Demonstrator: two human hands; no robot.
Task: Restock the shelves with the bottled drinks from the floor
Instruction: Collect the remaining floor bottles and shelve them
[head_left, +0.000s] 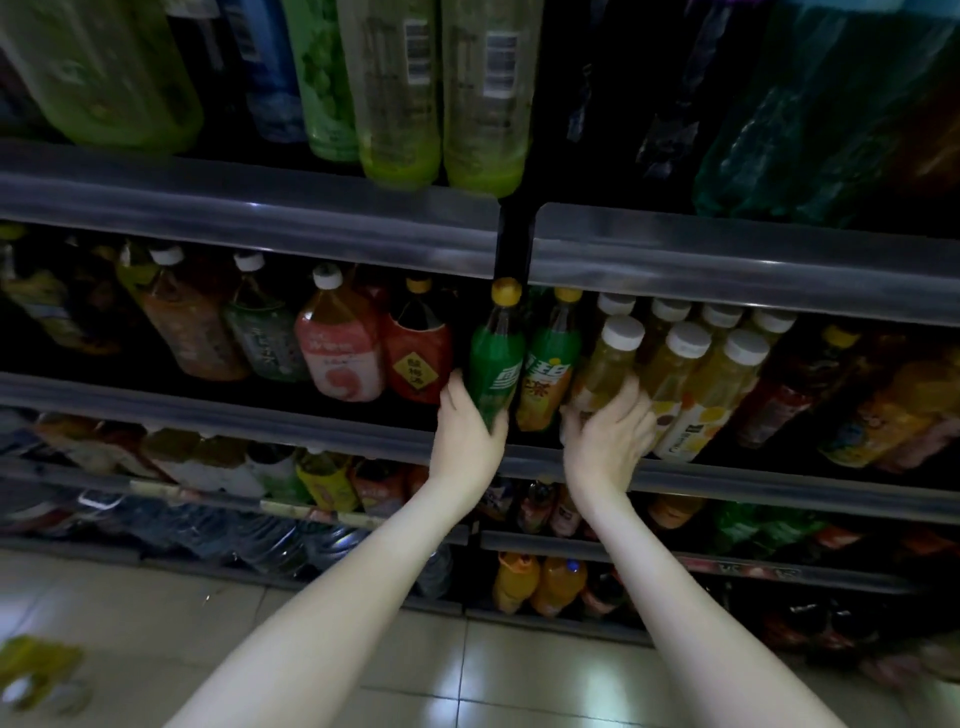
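**Both hands at the front edge of the middle shelf**

The left hand (470, 431) holds the green bottle (496, 364) by its lower half. Its grip is wrapped round the body, with the thumb on the bottle's left side and the fingers behind. The bottle has a yellow cap and leans back, its base at the front edge of the middle shelf (260, 410). It sits where the dark upright post (514, 244) divides the two shelf bays.

Just beside it on the right stands a second yellow-capped bottle (550, 358), with a green and orange label.

The right hand (608, 436) is on the juice bottle (610, 364), which has a white cap and stands at the front edge of the right bay. Its grip curves round the bottle's lower part, thumb on the left and fingers on the right.

More white-capped juice bottles (691, 374) stand in rows behind and to the right of it. Red-labelled bottles (343, 353) stand in the left bay. Large green bottles (400, 104) fill the shelf above.

Below, the tiled floor (493, 675) shows a blurred yellow-green pack (36, 670) near the lower left corner; what it holds cannot be made out.
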